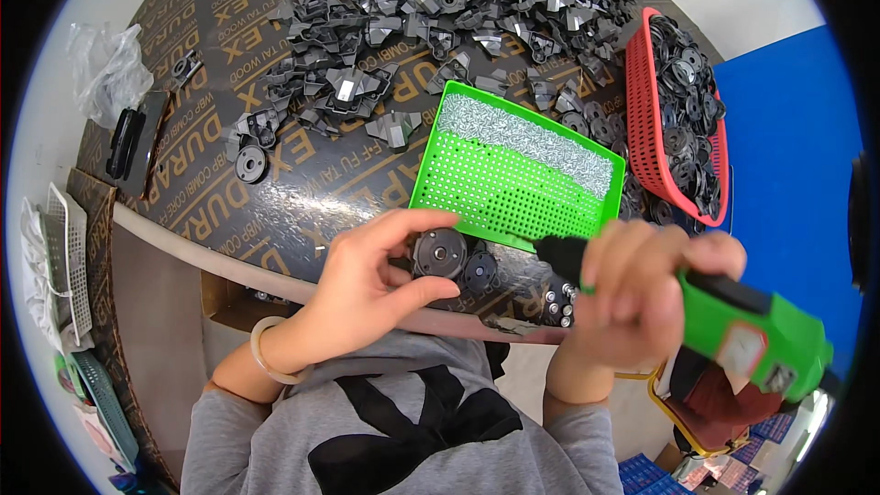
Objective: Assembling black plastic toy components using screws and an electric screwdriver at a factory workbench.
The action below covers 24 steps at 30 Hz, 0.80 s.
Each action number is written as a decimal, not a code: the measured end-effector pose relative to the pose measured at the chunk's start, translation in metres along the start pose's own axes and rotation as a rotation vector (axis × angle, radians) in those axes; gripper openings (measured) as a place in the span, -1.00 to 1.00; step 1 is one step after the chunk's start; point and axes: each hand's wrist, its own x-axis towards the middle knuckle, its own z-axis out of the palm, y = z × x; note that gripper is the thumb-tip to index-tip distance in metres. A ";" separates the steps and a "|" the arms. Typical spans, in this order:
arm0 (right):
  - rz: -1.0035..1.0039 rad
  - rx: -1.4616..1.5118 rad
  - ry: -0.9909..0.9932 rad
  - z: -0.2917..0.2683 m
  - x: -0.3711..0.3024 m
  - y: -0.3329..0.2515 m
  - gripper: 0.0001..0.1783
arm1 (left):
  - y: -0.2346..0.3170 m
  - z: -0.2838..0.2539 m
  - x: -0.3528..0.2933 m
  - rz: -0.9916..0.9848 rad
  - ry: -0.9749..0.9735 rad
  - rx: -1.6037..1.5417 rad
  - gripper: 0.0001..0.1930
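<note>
My left hand [367,266] grips a round black plastic part [439,254] between thumb and fingers, near the table's front edge. A second black disc-shaped part [478,270] lies right beside it. My right hand [637,289], slightly blurred, is wrapped round a green electric screwdriver [756,335]. Its dark front end [561,257] points left toward the held part, with a gap between them. Just beyond both hands sits a green perforated tray [513,197], with many small silver screws [532,142] heaped along its far side.
A large pile of black plastic parts [440,0] covers the table's far side. At right stands a red basket [647,128] full of round black parts. Small silver pieces [559,304] lie at the front edge. A loose black part [250,164] and a clear plastic bag [110,73] are at left.
</note>
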 end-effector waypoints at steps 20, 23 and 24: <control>-0.004 -0.129 0.001 -0.019 -0.011 0.060 -0.65 | 0.000 0.001 0.003 0.006 -0.033 -0.121 -0.41; -0.031 -0.110 -0.010 -0.017 -0.008 0.052 -0.63 | -0.005 0.003 0.003 0.046 0.011 -0.140 -0.42; -0.049 -0.056 -0.008 -0.015 -0.007 0.047 -0.62 | -0.008 0.003 0.003 0.048 0.021 -0.140 -0.42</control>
